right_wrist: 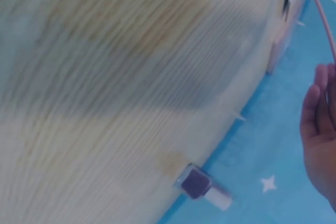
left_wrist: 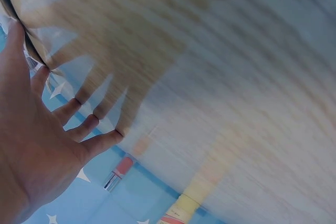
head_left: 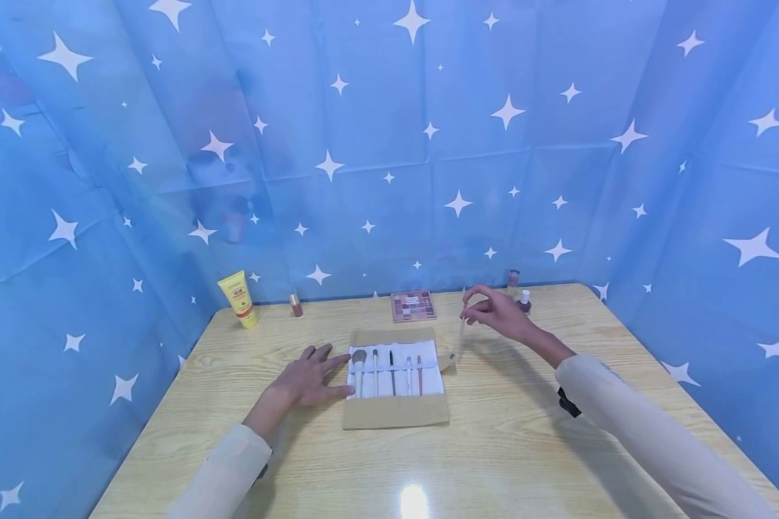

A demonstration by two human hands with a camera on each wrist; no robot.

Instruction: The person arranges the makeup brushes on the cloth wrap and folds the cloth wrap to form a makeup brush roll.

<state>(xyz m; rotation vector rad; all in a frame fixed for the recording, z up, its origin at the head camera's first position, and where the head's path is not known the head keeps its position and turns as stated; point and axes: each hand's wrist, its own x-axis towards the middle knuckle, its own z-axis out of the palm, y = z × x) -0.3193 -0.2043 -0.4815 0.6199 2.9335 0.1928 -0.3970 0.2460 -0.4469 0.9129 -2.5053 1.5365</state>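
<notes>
A tan brush roll (head_left: 396, 413) lies unfolded on the table, with several makeup brushes (head_left: 392, 373) held side by side under a band on its white lining. My left hand (head_left: 308, 378) rests at its left edge, fingers spread and touching it. To the right of the roll, my right hand (head_left: 498, 314) pinches a thin pink cord (right_wrist: 324, 22) between thumb and fingertips above the table. The cord runs down to the tip of the roll's buttoned flap (head_left: 448, 360); whether it is fastened there I cannot tell.
Behind the roll lies an eyeshadow palette (head_left: 413, 306). A yellow tube (head_left: 239, 299) and a small lip gloss (head_left: 296, 305) stand at the back left. Nail polish (right_wrist: 197, 183) stands at the back right, partly behind my right hand. A starry blue curtain (head_left: 389, 144) surrounds the table.
</notes>
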